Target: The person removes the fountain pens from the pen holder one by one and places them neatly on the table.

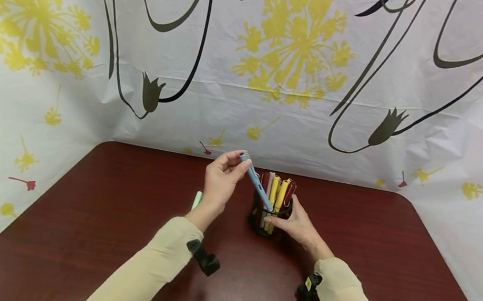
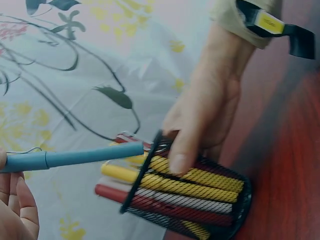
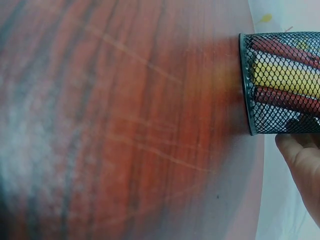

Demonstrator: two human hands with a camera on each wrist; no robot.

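My left hand [image 1: 220, 179] pinches a light blue pen [image 1: 255, 178] near its clip end, between thumb and fingers. The pen slants down to the right, its lower end overlapping the rim of a black mesh pen holder [image 1: 253, 225] in the head view. In the left wrist view, the blue pen [image 2: 75, 157] points at the holder's mouth. My right hand [image 1: 301, 224] grips the holder from the right side, thumb [image 2: 182, 155] across the near side. Yellow pens [image 1: 281, 194], dark red pens and a greyish one stand in the holder.
A pale green pen [image 1: 197, 199] lies on the table, partly hidden behind my left wrist. The dark red wooden table [image 1: 115, 214] ends at a patterned cloth backdrop [image 1: 246, 66]. Black wrist cameras [image 1: 203, 258] are strapped over both sleeves.
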